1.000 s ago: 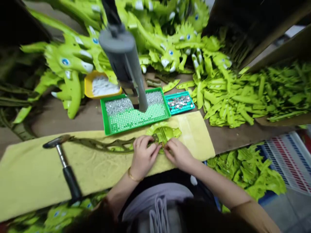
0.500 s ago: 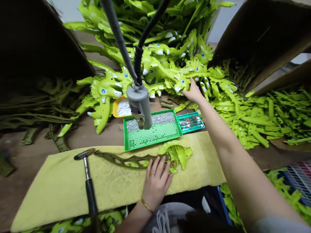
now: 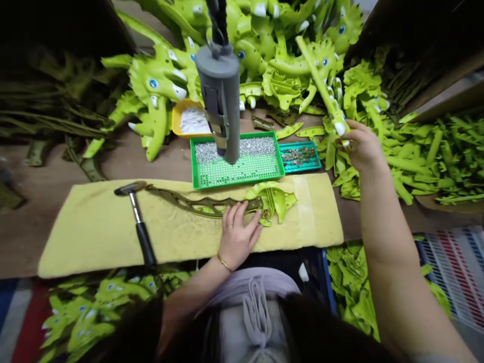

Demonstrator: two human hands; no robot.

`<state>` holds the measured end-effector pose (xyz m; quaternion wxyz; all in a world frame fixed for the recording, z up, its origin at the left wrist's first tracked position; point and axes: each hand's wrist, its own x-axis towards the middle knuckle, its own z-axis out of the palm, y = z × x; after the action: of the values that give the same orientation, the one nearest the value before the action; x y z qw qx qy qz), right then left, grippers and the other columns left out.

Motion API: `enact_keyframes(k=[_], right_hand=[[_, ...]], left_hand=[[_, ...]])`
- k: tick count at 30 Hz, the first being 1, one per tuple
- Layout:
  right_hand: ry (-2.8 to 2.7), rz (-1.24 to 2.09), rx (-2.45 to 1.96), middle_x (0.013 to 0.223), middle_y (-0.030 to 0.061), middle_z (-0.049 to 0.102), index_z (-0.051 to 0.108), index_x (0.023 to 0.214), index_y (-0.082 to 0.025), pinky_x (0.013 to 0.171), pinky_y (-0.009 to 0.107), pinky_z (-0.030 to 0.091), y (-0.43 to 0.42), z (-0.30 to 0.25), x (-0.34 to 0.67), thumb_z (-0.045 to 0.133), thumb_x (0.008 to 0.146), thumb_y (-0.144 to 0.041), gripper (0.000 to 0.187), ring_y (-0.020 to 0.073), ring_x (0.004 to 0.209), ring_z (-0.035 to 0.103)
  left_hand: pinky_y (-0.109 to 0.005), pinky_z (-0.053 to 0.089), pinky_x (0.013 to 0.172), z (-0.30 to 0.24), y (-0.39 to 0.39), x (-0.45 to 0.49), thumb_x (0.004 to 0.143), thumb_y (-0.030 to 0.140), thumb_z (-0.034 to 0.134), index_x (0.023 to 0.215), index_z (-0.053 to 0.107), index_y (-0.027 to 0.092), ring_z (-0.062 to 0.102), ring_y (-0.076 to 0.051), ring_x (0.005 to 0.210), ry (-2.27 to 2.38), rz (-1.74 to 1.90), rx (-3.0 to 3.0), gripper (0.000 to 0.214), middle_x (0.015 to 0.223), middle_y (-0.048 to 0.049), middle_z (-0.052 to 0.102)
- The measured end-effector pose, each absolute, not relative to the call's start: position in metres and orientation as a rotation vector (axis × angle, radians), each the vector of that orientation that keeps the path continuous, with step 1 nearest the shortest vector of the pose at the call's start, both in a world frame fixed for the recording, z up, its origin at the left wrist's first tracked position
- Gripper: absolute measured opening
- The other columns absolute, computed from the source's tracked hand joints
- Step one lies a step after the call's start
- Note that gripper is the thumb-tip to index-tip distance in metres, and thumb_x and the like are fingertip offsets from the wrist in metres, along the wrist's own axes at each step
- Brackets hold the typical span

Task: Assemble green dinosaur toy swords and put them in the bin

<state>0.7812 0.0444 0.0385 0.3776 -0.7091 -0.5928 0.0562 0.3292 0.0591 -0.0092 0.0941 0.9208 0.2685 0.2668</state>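
- Right hand (image 3: 363,146) closed around a tilted lime-green plastic dinosaur piece (image 3: 321,85), I can see, above the heap
- Left hand (image 3: 238,237) flat, fingers spread, on an olive-and-green dinosaur part (image 3: 272,199) lying on a yellow towel (image 3: 75,247)
- Green tray (image 3: 192,161) of studs just beyond the towel
- Claw-less hammer (image 3: 138,217) on the towel, left of that part

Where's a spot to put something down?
Bare brown tabletop lies between the yellow towel and the green tray. The towel has room left of the hammer. It's crowded by the right hand, among green plastic pieces.
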Motion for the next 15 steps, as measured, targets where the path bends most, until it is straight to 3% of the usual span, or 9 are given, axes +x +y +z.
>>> enact_keyframes(k=[3, 7, 9, 12, 15], right_hand=[[-1.346, 0.524, -1.765, 0.093, 0.0148, 0.07, 0.059, 0.118, -0.016, 0.061, 0.033, 0.043, 0.017, 0.055, 0.781, 0.023, 0.097, -0.039, 0.048, 0.0131, 0.074, 0.062], [-1.176, 0.776, -1.667, 0.112, 0.0201, 0.068, 0.065, 0.116, -0.015, 0.066, 0.037, 0.044, 0.012, 0.074, 0.754, 0.004, 0.094, -0.038, 0.069, 0.0161, 0.093, 0.067], [-1.163, 0.746, -1.632, 0.119, 0.0198, 0.067, 0.065, 0.12, -0.017, 0.067, 0.038, 0.046, -0.001, 0.072, 0.732, 0.012, 0.093, -0.041, 0.063, 0.0174, 0.095, 0.067], [-1.186, 0.714, -1.638, 0.126, 0.0136, 0.066, 0.058, 0.13, -0.03, 0.07, 0.038, 0.051, -0.038, 0.061, 0.692, 0.049, 0.085, -0.042, 0.047, 0.0205, 0.096, 0.069], [-1.339, 0.738, -1.825, 0.135, 0.0065, 0.06, 0.054, 0.133, -0.038, 0.088, 0.046, 0.053, -0.067, 0.055, 0.645, 0.069, 0.072, -0.033, 0.062, 0.0259, 0.114, 0.063]], left_hand=[[-0.057, 0.041, 0.106, -0.01, 0.062, 0.33, 0.085, 0.026, 0.063, 0.114, 0.07, 0.022, 0.046, -0.035, 0.128, 0.76, 0.769, 2.676, 0.03, 0.133, -0.0187, 0.054], [-0.058, 0.04, 0.106, -0.004, 0.067, 0.331, 0.087, 0.025, 0.062, 0.117, 0.069, 0.022, 0.046, -0.035, 0.128, 0.711, 0.683, 2.638, 0.031, 0.135, -0.0195, 0.053], [-0.058, 0.04, 0.107, -0.002, 0.068, 0.326, 0.087, 0.025, 0.061, 0.119, 0.068, 0.022, 0.045, -0.035, 0.13, 0.683, 0.643, 2.612, 0.033, 0.137, -0.0183, 0.052], [-0.054, 0.043, 0.106, -0.002, 0.067, 0.309, 0.086, 0.023, 0.061, 0.114, 0.069, 0.023, 0.049, -0.032, 0.128, 0.711, 0.716, 2.472, 0.029, 0.133, -0.0157, 0.057], [-0.043, 0.055, 0.09, 0.0, 0.064, 0.287, 0.085, 0.025, 0.061, 0.099, 0.068, 0.019, 0.066, -0.024, 0.099, 0.99, 0.859, 2.031, 0.016, 0.104, -0.0118, 0.069]])
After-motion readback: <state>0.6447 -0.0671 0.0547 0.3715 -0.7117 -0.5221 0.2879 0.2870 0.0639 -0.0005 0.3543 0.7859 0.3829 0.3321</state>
